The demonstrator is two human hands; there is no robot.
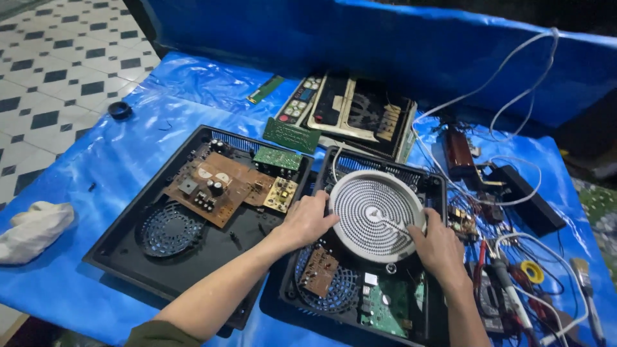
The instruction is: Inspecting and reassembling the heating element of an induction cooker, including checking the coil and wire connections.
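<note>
Round heating coil (pixel 376 207), white with a spiral element, sits in the open black cooker shell (pixel 434 186) and is gripped from both sides. Left hand (pixel 307 220) clamps its left rim, fingers curled over the edge; right hand (pixel 439 247) clamps its lower-right rim. Hands apart, coil between them. Step looks like seating or lifting the coil in the shell; a next move would likely need an even two-sided grip, minding the wires behind the coil. Just below the coil: small brown board (pixel 319 271) and green circuit board (pixel 389 311). Left of the coil: second open shell (pixel 122 234) with brown board (pixel 215 186). Right of the coil: tangled wires and tools (pixel 514 283). Beyond it: stacked control panels (pixel 350 109). All on a blue tarp (pixel 96 167).
</note>
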